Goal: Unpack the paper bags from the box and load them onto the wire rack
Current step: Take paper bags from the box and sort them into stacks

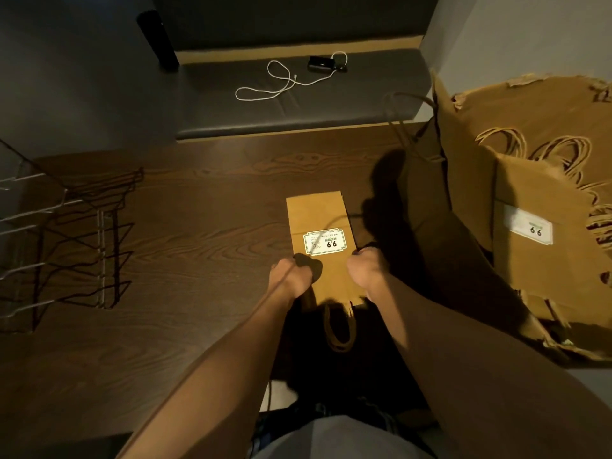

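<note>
A flat brown paper bag (319, 220) with a white "9.9" label lies on the dark wooden table (198, 226), its twisted handle hanging over the near edge. My left hand (288, 276) grips the bag's left side and my right hand (366, 271) grips its right side, fingers curled at the edges. At the right stands the torn-open cardboard box (463, 200) with several more paper bags (536, 207) and their handles inside. The wire rack (66, 240) stands on the table at the far left, with no bags visible in it.
Behind the table runs a dark bench seat (331, 97) with a white cable (278, 81) and a small black device on it. A black cylinder (159, 41) stands at the bench's left end. A grey wall rises at the right.
</note>
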A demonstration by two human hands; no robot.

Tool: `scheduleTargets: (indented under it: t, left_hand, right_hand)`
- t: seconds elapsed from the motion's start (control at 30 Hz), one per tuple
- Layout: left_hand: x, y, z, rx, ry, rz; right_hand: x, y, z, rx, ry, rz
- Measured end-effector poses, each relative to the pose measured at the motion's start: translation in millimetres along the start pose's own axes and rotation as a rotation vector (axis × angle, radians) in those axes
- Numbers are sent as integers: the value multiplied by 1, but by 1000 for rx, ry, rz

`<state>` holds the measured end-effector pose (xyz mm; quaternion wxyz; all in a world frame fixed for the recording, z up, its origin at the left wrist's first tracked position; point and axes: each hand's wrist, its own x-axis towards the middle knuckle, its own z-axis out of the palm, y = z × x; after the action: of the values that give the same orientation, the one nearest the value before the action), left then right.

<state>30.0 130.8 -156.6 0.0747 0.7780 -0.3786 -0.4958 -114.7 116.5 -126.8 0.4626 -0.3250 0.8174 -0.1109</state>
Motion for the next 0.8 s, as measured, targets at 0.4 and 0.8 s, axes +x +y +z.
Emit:
scheduleTargets:
  t: [0.4, 0.8]
  left_hand:
    - [-26, 87, -40, -284, 116, 271]
    - [-110, 181, -32, -319, -205, 687]
  right_hand:
    - [-36, -66, -36, 52, -185, -295]
    - [-103, -79, -151, 249, -516, -195]
